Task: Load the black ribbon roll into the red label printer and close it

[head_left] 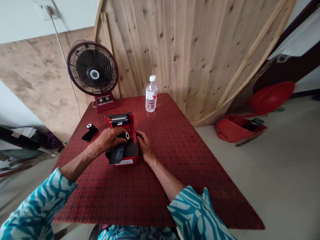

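A small red printer (135,156) stands on the table with its lid (119,119) raised, showing a black inner part and a metal roller. My left hand (111,136) reaches in from the left, its fingers closed around a black ribbon roll (127,135) with a white core. A loose dark strip (116,154) hangs over the printer's front edge below that hand. Against the printer's right side rests my right hand (144,144), fingers slightly bent and apart, holding nothing. Another black roll (92,128), partly unwound, lies on the table to the left.
A patterned red cloth covers the table (160,196). At the back left stands a dark red fan (94,74), and a water bottle (151,95) stands upright at the back. Wooden boards (175,50) rise behind the table. A red bag (228,128) sits on the floor to the right.
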